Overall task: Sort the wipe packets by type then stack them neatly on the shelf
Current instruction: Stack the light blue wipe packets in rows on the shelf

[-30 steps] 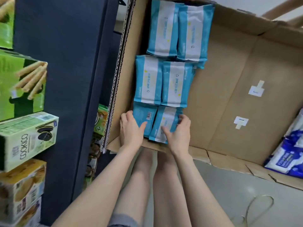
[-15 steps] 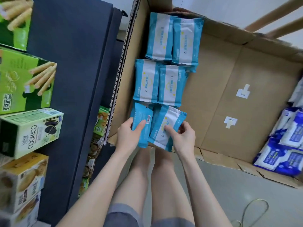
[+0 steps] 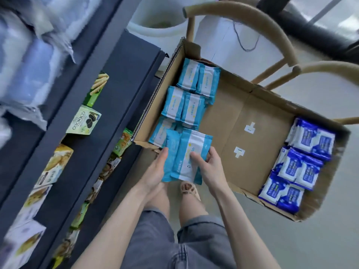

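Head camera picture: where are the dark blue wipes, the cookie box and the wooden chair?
dark blue wipes [image 3: 291,167]: head view, white front of a middle packet.
cookie box [image 3: 83,121]: head view, its pale green face.
wooden chair [image 3: 223,8]: head view, its curved back rail.

I hold a pair of packets [image 3: 186,152] side by side between my left hand [image 3: 155,172] and right hand [image 3: 212,169], above the near left corner of the box [image 3: 233,117]. Rows of packets [image 3: 182,107] lie along its left wall, another batch [image 3: 303,166] at its right end. The shelf [image 3: 108,94] stands left of the box, a chair [image 3: 252,20] behind it.
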Action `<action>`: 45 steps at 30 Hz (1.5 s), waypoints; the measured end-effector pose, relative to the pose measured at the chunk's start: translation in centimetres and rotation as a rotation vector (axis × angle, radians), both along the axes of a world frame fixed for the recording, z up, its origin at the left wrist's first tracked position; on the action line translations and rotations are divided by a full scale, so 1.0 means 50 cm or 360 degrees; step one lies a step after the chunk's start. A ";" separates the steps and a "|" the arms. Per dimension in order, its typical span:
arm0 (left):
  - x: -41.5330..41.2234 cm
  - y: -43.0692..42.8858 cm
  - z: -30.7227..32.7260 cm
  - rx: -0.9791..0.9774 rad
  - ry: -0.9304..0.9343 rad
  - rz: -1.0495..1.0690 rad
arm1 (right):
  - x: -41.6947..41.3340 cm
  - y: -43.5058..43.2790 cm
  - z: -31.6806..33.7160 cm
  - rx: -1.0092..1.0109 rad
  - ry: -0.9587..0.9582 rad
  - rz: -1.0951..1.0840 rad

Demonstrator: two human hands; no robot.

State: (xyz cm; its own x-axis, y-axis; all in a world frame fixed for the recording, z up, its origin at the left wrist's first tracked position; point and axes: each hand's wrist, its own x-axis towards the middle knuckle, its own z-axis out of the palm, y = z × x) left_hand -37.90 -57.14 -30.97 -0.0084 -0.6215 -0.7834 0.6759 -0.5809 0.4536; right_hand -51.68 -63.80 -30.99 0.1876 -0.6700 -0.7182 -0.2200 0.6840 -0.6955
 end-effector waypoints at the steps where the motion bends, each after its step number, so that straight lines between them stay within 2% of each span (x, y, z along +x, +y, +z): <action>1: -0.014 0.017 0.018 -0.0010 0.0023 0.0044 | -0.013 0.009 0.015 -0.0036 0.0002 0.0076; 7: -0.099 0.137 0.127 -0.0195 -0.0204 0.0401 | -0.071 0.069 0.113 -0.0209 -0.0199 0.0334; 12: -0.101 0.250 0.237 -0.0134 -0.0542 0.0639 | -0.043 0.125 0.225 -0.0392 -0.0448 0.0595; 14: -0.084 0.295 0.283 -0.0109 -0.0736 0.0770 | -0.009 0.150 0.271 -0.0456 -0.0558 0.0729; 18: -0.042 0.401 0.361 0.0113 -0.1347 0.0993 | 0.073 0.215 0.354 -0.0550 -0.0763 0.0935; 20: -0.017 0.461 0.384 0.0104 -0.1521 0.1091 | 0.120 0.256 0.390 -0.0605 -0.0828 0.1034; 26: 0.073 0.641 0.452 -0.0111 -0.1467 0.1759 | 0.278 0.401 0.466 -0.0655 -0.0995 0.1251; 32: 0.214 0.845 0.506 -0.0084 -0.1609 0.2183 | 0.439 0.571 0.519 -0.0618 -0.1112 0.1166; 36: 0.305 0.945 0.541 -0.0097 -0.1775 0.2209 | 0.534 0.683 0.545 -0.0635 -0.1153 0.1139; 42: 0.417 1.091 0.600 -0.0201 -0.1674 0.1989 | 0.656 0.804 0.590 -0.0667 -0.1208 0.1123; 45: 0.473 1.148 0.622 -0.0222 -0.1759 0.1795 | 0.710 0.844 0.619 -0.0692 -0.1228 0.1166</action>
